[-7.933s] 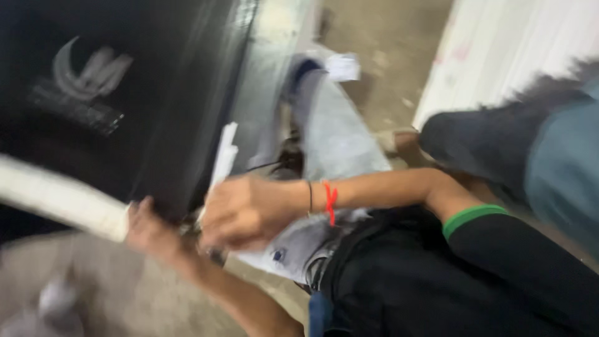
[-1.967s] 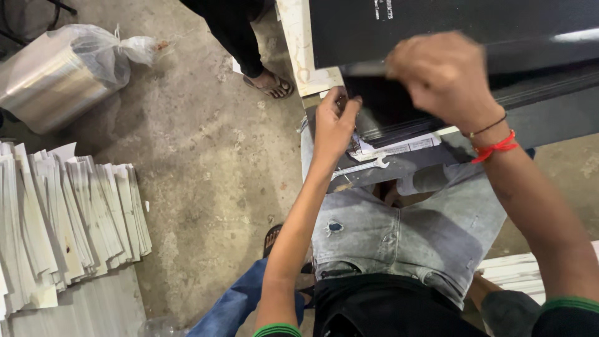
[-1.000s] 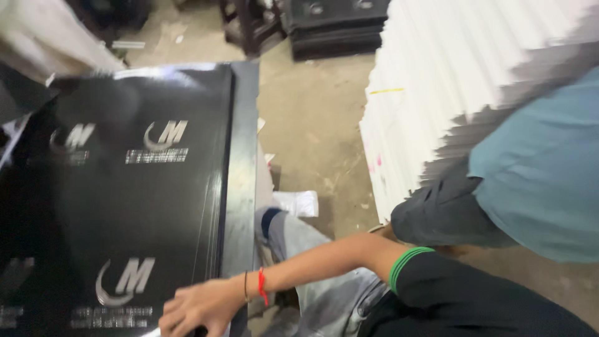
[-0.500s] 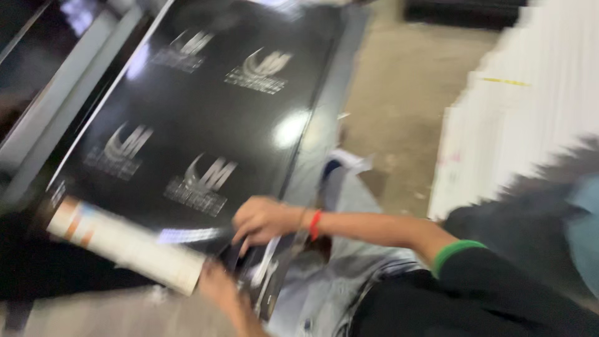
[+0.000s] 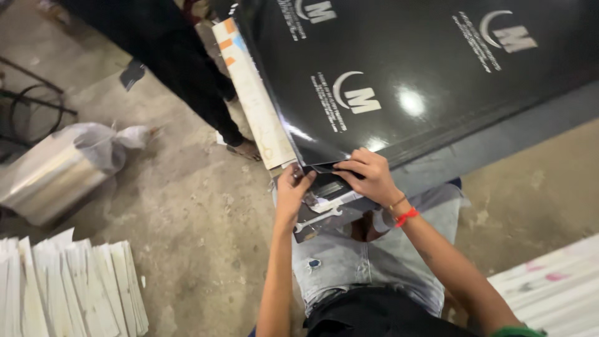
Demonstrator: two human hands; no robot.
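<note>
Both hands newly on film corner

Place: I read this as a workshop or small factory floor, not a home
Floor: bare, stained concrete floor, dusty and scuffed
Stock: I see white flat strips stacked in rows at lower left, and more pale ribbed sheets at lower right
Material: a large glossy black sheet with repeated printed logos, laid over a long white board
Packaging: a bundle wrapped in clear plastic lying on the ground
People: another person's dark-clad legs stand close by
</note>
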